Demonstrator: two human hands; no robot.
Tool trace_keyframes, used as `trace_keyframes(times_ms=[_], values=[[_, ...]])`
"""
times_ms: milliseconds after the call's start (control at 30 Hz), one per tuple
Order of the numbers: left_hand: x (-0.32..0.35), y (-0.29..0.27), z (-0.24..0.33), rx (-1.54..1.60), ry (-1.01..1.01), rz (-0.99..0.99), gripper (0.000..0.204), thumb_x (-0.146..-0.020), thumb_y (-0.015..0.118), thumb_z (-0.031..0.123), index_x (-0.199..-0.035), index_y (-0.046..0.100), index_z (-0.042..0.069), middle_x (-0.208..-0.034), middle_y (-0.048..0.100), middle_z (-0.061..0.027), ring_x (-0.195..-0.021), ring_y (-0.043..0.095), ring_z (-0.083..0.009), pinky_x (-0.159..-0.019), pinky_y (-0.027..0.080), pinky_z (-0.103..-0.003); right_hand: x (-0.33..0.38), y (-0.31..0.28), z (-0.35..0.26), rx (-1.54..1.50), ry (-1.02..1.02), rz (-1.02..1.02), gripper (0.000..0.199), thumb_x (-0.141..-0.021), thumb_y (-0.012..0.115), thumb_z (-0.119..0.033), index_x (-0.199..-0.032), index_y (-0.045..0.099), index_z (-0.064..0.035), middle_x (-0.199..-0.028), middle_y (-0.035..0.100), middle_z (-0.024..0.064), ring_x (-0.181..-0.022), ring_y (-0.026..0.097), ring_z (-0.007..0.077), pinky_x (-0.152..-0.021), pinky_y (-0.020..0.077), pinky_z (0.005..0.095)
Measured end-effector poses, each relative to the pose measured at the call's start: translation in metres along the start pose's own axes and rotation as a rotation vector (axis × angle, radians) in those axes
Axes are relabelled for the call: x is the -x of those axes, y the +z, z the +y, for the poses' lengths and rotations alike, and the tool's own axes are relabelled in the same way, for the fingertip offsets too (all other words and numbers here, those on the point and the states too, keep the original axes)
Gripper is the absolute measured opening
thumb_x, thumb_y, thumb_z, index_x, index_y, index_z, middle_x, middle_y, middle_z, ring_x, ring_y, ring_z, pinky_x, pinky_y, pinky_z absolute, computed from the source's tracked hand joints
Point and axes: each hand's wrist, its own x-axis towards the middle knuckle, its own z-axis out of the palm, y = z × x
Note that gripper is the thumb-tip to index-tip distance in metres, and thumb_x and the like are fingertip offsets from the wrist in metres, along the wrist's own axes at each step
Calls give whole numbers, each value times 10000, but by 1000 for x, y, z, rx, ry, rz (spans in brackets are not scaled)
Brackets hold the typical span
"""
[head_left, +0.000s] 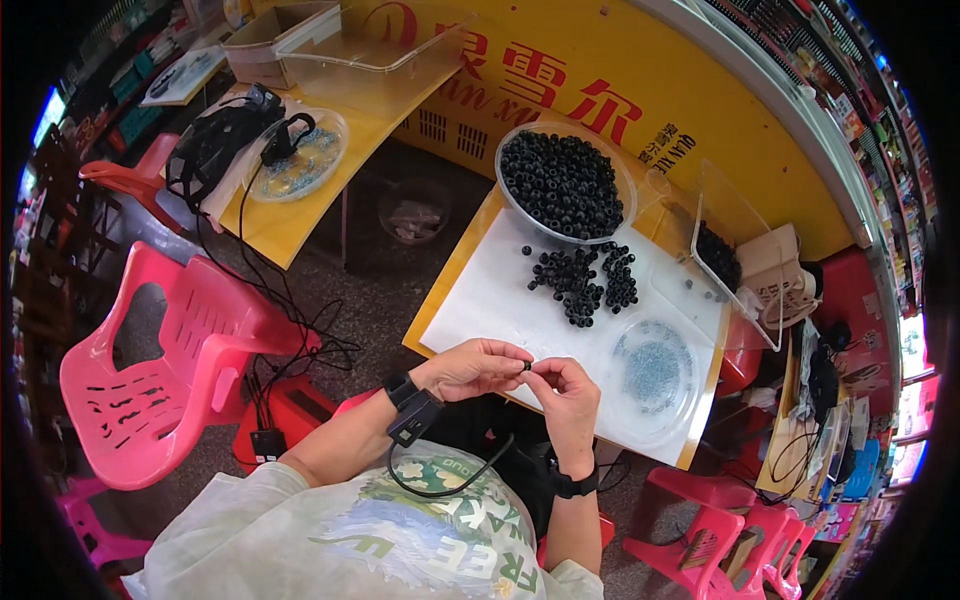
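My left hand (478,369) and my right hand (568,396) meet at the near edge of a white-topped table (480,300). Both are closed, thumbs and fingertips pinching one small black part (527,366) between them. Its exact shape is mostly covered by my fingers. Farther back on the table lies a loose pile of small black ring-shaped parts (578,290). Behind that pile, a clear round bowl (633,195) is heaped with the same black parts. To the right of my hands, a clear round plate (640,442) holds many tiny bluish, see-through pieces (655,368).
At the table's right stands a clear bin (768,325) with more black parts. A yellow table (310,225) at the far left carries another plate, black straps and cables. Pink chairs (150,370) stand left and lower right. Cables (290,310) trail across the floor.
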Motion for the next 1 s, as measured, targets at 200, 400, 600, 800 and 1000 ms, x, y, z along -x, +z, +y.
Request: trace_keyframes(times_ms=[200,400,600,800,1000], values=[[0,-2,-5,-5,-24,41,251,-921,673,70,-1167,641,36,-1073,683,-71,-934,682,-131,-859,576,-258,2,2,2,-3,15,-19,156,-829,743,-11,-951,647,6,-817,629,-6,-706,560,53,-649,463,196],[-4,3,-6,15,-94,18,221,-930,661,76,-1146,639,39,-1064,681,-73,-942,675,-132,-855,576,-247,-12,-2,18,-325,205,-192,221,-853,717,-27,-1062,645,-8,-854,582,-31,-766,536,52,-693,462,210],[-7,2,-8,293,-46,1,273,-957,616,69,-1221,572,17,-1087,644,-105,-960,662,-169,-829,592,-238,-60,-34,27,92,48,61,181,-899,652,-87,-1057,681,-2,-894,626,37,-774,596,137,-718,481,277],[-3,6,-5,338,-3,43,287,-971,582,48,-1249,531,-1,-1081,623,-116,-971,656,-183,-840,603,-246,-92,-40,49,745,-220,235,140,-846,674,-90,-956,699,-6,-878,619,156,-798,632,311,-731,498,391],[1,10,0,351,6,-22,249,-967,581,32,-1212,544,2,-1094,623,-126,-975,657,-191,-845,605,-255,-102,-38,52,754,-122,186,170,-821,708,-135,-949,703,-24,-929,606,146,-849,626,334,-759,502,419]])
